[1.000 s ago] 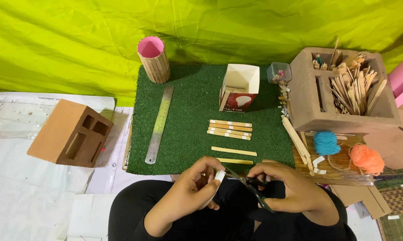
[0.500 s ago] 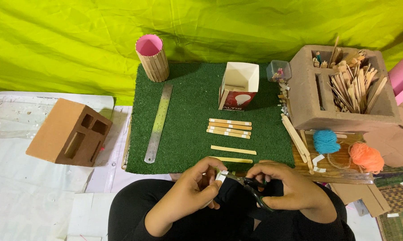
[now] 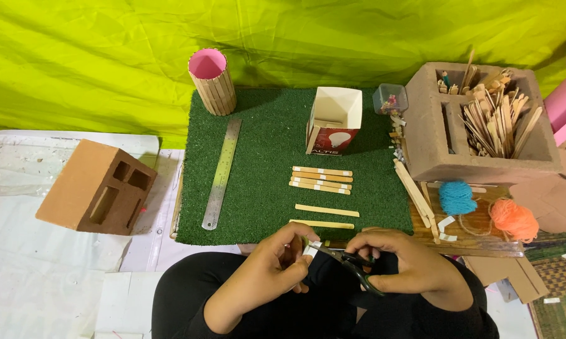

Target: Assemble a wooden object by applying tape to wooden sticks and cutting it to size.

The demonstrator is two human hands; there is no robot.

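Your left hand (image 3: 277,267), at lower centre of the frame, is closed in a pinch on a small white strip (image 3: 312,249); your right hand (image 3: 408,263), just to its right, is closed around the handles of dark scissors (image 3: 349,262), whose blades point left and meet the strip; both hands sit over your dark-clothed lap, just below the near edge of the green mat (image 3: 264,182). On the mat, centre frame: four sticks (image 3: 321,179) with white bands, lying side by side; below them, two single sticks (image 3: 325,211), apart from each other, the lower one near your fingers; at left, a steel ruler (image 3: 221,174) lying lengthwise; at upper left, a pink-lined cup (image 3: 212,81) clad in sticks, upright; at upper centre, an open carton (image 3: 335,119). Right of frame: a hollow block (image 3: 433,138) holding many sticks; before it, blue yarn (image 3: 456,197) and orange yarn (image 3: 513,219) on a board. Left of frame: a second brick (image 3: 96,186), lying on white sheeting.
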